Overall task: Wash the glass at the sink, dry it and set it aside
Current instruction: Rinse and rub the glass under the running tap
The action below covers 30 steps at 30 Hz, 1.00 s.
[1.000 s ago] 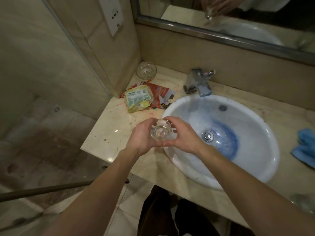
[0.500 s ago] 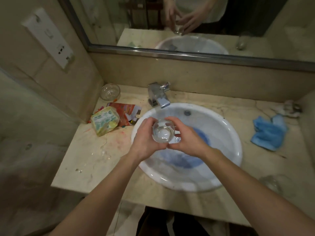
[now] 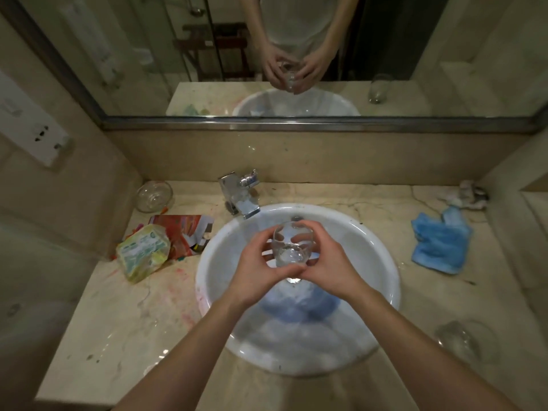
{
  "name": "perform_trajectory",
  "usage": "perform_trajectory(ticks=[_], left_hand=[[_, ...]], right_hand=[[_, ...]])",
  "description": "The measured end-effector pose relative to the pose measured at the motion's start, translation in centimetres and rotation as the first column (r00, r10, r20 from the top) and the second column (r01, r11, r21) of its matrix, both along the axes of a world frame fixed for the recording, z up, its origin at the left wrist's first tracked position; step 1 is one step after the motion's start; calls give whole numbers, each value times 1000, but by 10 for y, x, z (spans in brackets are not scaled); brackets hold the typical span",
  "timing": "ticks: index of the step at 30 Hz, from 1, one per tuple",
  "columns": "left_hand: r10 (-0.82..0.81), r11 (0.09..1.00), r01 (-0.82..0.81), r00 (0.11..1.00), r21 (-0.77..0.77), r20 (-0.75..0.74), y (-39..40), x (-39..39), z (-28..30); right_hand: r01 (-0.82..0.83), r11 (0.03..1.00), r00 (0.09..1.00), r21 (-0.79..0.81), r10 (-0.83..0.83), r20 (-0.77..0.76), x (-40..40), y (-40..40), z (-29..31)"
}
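A small clear glass (image 3: 292, 243) is held upright over the middle of the white sink basin (image 3: 382, 262). My left hand (image 3: 255, 268) wraps its left side and my right hand (image 3: 329, 266) wraps its right side, fingers curled around the wall. The chrome tap (image 3: 241, 200) stands at the basin's back left, apart from the glass, and no water runs from it. A blue cloth (image 3: 440, 241) lies on the counter to the right of the basin.
A clear glass bowl (image 3: 154, 195) sits in the back left corner. A yellow-green packet (image 3: 143, 250) and red torn wrappers (image 3: 186, 232) lie left of the basin. Another clear glass (image 3: 462, 341) stands at the front right. Crumpled tissue (image 3: 470, 197) lies at the back right, below the mirror (image 3: 444, 54).
The view has swung right and up, bringing the mirror and right counter into sight. Both hands carried the glass from the basin's left rim to over its middle.
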<state>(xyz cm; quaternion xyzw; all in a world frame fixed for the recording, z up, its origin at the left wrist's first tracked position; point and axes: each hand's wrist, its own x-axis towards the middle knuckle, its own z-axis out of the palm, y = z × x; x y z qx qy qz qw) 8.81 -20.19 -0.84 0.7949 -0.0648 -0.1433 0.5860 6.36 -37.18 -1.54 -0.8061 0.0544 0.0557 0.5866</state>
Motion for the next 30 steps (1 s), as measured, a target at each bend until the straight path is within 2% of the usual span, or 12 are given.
perform_trajectory(ticks=[3, 8, 16, 21, 23, 27, 30], left_hand=[[-16, 999, 12, 997, -45, -74, -5, 5, -5], [85, 984, -114, 975, -137, -206, -3, 17, -26], [216, 948, -263, 945, -178, -245, -1, 28, -62], [252, 946, -295, 931, -135, -265, 13, 32, -86], [272, 938, -319, 921, -134, -280, 17, 37, -92], [299, 925, -350, 910, -146, -289, 18, 46, -99], [284, 926, -340, 912, -162, -295, 16, 51, -104]], right_hand=[[8, 1000, 1000, 4, -8, -11, 3, -3, -8], [-88, 996, 993, 22, 89, -77, 22, -2, -18], [-204, 977, 970, 63, 211, -123, 57, 2, -52], [-365, 930, 907, -47, 344, -243, 72, 1, -68], [-287, 951, 945, -114, 262, -195, 83, 2, -70], [-33, 987, 999, -159, 36, 17, 115, 11, -58], [-41, 947, 980, -317, 100, 171, 140, 19, -45]])
